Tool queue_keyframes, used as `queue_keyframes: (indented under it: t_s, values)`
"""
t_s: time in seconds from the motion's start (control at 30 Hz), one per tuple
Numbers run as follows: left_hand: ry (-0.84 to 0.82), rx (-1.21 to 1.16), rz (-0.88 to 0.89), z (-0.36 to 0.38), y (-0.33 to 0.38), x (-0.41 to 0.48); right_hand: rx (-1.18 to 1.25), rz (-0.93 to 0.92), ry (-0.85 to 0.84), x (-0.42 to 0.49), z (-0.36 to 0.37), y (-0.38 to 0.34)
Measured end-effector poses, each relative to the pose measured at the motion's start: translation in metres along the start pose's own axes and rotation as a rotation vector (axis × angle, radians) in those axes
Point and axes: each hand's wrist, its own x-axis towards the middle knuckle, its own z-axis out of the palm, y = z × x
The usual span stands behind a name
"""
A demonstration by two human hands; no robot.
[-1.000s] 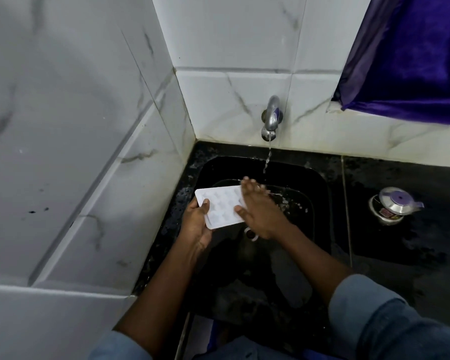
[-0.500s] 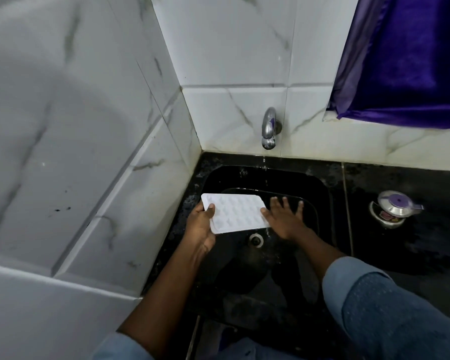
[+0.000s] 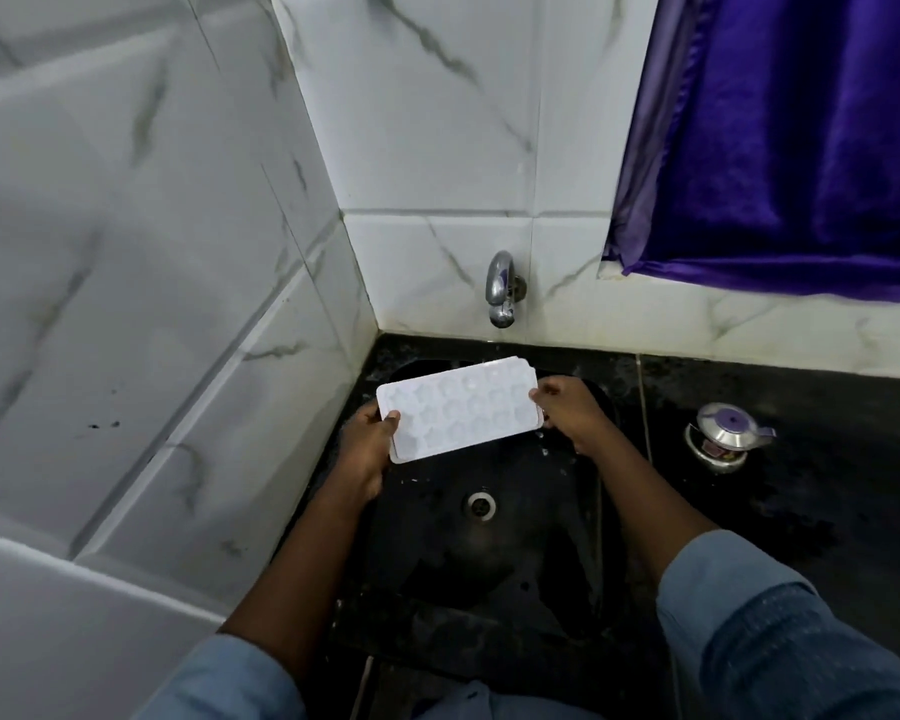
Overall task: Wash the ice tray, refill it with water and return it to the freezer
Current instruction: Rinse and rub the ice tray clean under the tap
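A white ice tray with several moulded cells is held above the black sink, just below the chrome tap. My left hand grips its left end, thumb on top. Holding the right end is my right hand, fingers curled round the edge. The tray lies roughly level, tilted a little up to the right. No water runs from the tap.
White marbled tile walls close in at the left and back. A black wet counter extends right, with a small steel lidded pot on it. A purple curtain hangs at the upper right. The drain sits mid-sink.
The tap's water has stopped. My right hand left the sink floor and took hold of the tray's right end. The tray rose towards the tap.
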Motion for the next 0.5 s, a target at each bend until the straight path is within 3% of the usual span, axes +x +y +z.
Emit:
queue_keyframes:
  t_s: [0.1,0.3,0.5]
  values:
    - [0.096,0.064,0.194,0.006,0.011,-0.004,-0.024,-0.157,0.065,-0.010,-0.015,-0.013]
    - [0.123,0.193,0.513,-0.001,0.027,-0.018,-0.081,-0.433,0.227,-0.050,-0.038,-0.049]
    - [0.179,0.285,0.678,-0.009,0.038,-0.049,-0.237,-0.695,0.401,-0.087,-0.057,-0.068]
